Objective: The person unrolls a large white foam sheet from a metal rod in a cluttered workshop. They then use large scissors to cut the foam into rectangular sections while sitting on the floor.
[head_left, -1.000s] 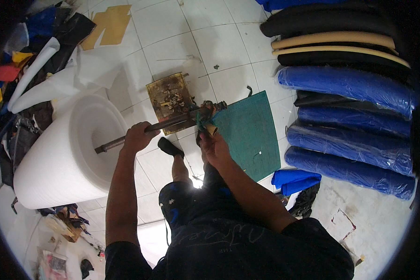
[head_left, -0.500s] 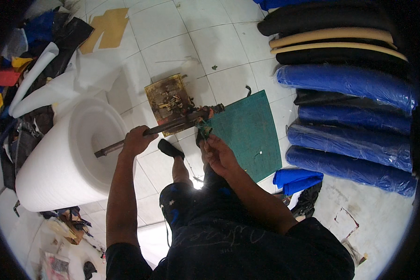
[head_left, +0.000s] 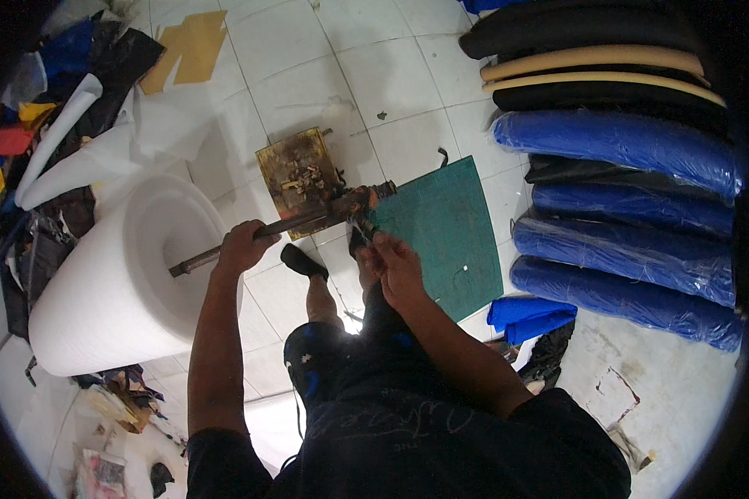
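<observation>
The left hand (head_left: pixel 243 247) is wrapping its grip tight round a long rusty lever (head_left: pixel 262 235), while the right hand (head_left: pixel 394 264) is pinching something too small to make out at the lever's head (head_left: pixel 354 204), just above the green mat (head_left: pixel 445 229) on the tiled floor (head_left: pixel 308 75). A rusty plate (head_left: pixel 298 176) is lying right behind the head, a white foam roll (head_left: pixel 116 287) is crowding the left hand, and blue rolls (head_left: pixel 624 208) are stacking up well apart on the right. Against half a second ago, both hands are keeping the same hold and the lever is sitting at much the same slant.
</observation>
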A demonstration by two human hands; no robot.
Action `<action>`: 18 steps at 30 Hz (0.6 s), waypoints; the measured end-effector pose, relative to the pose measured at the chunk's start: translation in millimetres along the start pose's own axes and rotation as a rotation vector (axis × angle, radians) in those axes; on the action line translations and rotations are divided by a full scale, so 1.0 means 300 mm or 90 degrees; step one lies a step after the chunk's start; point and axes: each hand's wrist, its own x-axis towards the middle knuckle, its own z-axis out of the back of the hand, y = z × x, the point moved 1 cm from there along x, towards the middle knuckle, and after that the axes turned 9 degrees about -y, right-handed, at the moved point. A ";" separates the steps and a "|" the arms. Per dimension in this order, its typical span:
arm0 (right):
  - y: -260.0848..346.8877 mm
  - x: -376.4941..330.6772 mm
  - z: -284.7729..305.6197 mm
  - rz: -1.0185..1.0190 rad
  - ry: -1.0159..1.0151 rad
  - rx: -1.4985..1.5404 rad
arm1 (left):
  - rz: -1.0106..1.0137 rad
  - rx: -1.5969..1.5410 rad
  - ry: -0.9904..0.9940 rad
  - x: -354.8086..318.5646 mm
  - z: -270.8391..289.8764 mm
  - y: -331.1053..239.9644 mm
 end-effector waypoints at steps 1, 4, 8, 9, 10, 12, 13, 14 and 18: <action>0.011 -0.008 -0.011 0.023 -0.030 -0.044 | -0.001 0.006 -0.003 0.002 -0.008 0.004; 0.030 0.023 0.014 0.095 -0.004 -0.255 | -0.021 0.013 -0.011 0.026 -0.033 0.022; 0.035 0.015 -0.012 0.176 -0.045 -0.319 | -0.040 0.022 -0.032 0.046 -0.089 0.076; 0.034 0.018 -0.016 0.214 -0.051 -0.336 | -0.047 0.046 -0.039 0.050 -0.100 0.084; 0.034 0.023 -0.019 0.251 -0.055 -0.353 | -0.054 0.071 -0.046 0.058 -0.112 0.090; 0.014 0.084 0.029 0.304 -0.058 -0.497 | -0.066 0.102 -0.049 0.069 -0.113 0.084; 0.011 0.109 0.059 0.332 -0.058 -0.568 | -0.072 0.109 -0.045 0.074 -0.113 0.073; 0.032 0.102 0.054 0.393 -0.031 -0.605 | -0.072 0.117 -0.042 0.067 -0.110 0.074; 0.111 0.049 0.003 0.524 0.027 -0.690 | -0.082 0.115 -0.094 0.050 -0.148 0.102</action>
